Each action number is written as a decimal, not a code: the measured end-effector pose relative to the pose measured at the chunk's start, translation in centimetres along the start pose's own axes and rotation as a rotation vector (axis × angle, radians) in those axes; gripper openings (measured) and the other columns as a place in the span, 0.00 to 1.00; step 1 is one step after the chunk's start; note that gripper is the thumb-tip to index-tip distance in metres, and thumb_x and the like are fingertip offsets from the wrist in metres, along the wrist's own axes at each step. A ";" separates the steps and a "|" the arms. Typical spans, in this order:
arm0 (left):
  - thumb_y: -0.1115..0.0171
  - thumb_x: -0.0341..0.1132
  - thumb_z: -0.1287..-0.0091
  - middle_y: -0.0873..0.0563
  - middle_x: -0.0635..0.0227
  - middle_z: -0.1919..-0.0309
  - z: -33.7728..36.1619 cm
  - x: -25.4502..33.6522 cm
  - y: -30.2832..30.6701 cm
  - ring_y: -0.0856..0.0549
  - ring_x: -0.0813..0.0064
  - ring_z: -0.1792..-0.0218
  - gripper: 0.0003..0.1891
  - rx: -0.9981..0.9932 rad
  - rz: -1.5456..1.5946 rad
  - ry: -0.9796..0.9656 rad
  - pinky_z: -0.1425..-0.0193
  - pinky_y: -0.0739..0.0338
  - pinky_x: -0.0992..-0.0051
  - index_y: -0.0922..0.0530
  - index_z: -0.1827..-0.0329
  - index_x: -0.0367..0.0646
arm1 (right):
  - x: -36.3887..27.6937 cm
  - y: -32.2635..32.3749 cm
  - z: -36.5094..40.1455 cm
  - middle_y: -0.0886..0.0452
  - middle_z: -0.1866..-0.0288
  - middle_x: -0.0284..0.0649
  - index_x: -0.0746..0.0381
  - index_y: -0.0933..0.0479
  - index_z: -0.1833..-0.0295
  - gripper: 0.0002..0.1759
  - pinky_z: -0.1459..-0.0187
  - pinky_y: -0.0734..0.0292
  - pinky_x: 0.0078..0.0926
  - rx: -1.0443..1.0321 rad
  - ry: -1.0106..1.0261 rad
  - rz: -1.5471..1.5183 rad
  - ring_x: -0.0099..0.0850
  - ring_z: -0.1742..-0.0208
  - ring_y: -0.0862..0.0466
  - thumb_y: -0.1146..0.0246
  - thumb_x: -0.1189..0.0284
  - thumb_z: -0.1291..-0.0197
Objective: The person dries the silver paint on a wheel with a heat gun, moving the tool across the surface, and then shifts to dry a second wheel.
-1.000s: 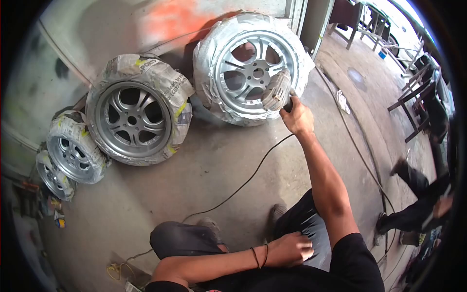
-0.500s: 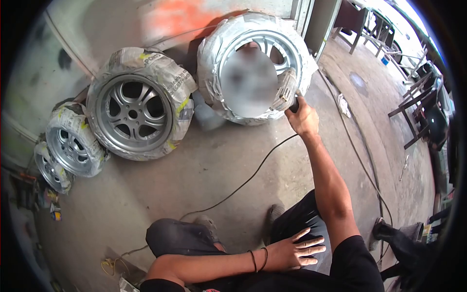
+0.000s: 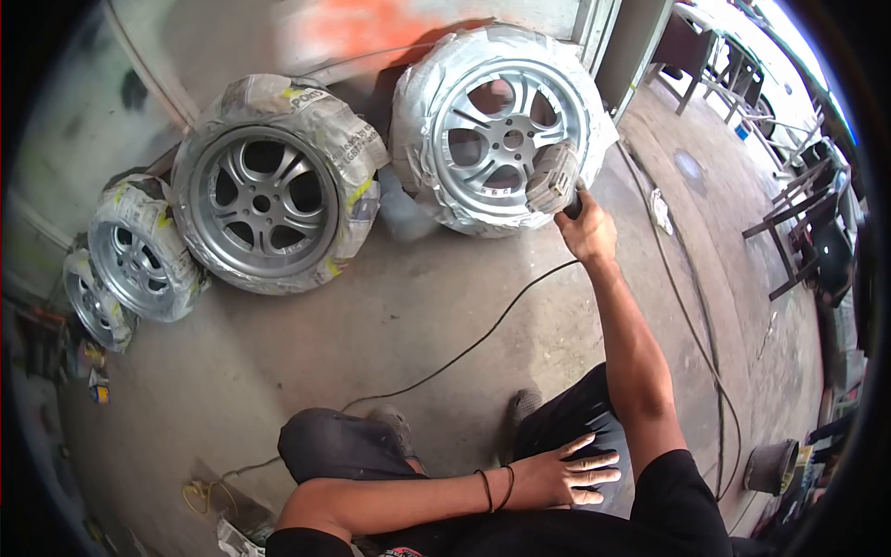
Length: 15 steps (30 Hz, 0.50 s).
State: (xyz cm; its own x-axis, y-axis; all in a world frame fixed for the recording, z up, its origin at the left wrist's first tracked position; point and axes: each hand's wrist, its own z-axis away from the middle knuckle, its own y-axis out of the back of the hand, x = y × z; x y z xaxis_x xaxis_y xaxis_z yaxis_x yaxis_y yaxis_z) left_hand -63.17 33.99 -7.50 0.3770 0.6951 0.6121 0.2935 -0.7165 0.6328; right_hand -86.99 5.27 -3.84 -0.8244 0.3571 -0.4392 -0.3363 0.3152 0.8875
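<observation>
My right hand (image 3: pixel 588 232) is closed around the dark handle of a spray gun, with a black hose (image 3: pixel 501 320) running from it along the floor. The spray gun's cup (image 3: pixel 554 176), apparently wrapped in printed paper, overlaps the lower right rim of a silver alloy wheel (image 3: pixel 512 139). Masking paper coated in silver covers that wheel's tyre (image 3: pixel 413 121), and it leans upright against the wall. My left hand (image 3: pixel 571 475) lies on my right thigh, fingers spread, holding nothing. Two dark bands circle its wrist.
A greyer wheel (image 3: pixel 263 204) with newspaper over its tyre leans to the left, then two smaller wheels (image 3: pixel 137 265). A bucket (image 3: pixel 772 466) stands at the lower right, beyond a cable (image 3: pixel 691 320) on the floor. Chairs (image 3: pixel 789 223) stand farther right.
My view has shifted slightly, and the spray gun and right hand appear a little lower right. The blurred patch over the wheel is gone. A person's leg at lower right has left the view.
</observation>
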 end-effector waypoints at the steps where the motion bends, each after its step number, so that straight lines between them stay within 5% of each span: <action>1: 0.35 0.49 0.21 0.32 0.62 0.07 0.0 0.0 0.1 0.43 0.58 0.04 0.25 -0.016 0.001 -0.002 0.03 0.54 0.34 0.16 0.24 0.54 | 0.3 -0.2 -0.1 0.07 0.39 0.60 0.61 0.21 0.21 0.40 0.31 0.14 0.53 0.004 0.002 -0.010 0.58 0.36 0.07 0.26 0.54 0.35; 15: 0.31 0.45 0.25 0.34 0.61 0.07 -0.2 0.0 0.5 0.44 0.56 0.04 0.27 -0.027 0.035 -0.018 0.02 0.57 0.34 0.15 0.24 0.54 | 0.6 0.0 -0.2 0.08 0.37 0.61 0.62 0.22 0.18 0.43 0.29 0.15 0.51 -0.002 -0.014 -0.032 0.57 0.34 0.08 0.25 0.56 0.37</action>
State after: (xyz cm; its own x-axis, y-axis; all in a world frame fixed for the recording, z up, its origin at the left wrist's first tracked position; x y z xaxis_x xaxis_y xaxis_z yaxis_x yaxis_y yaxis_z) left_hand -63.13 33.64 -7.06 0.4026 0.6681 0.6258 0.2559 -0.7385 0.6238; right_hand -87.55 5.29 -4.10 -0.8067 0.3592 -0.4693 -0.3632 0.3253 0.8731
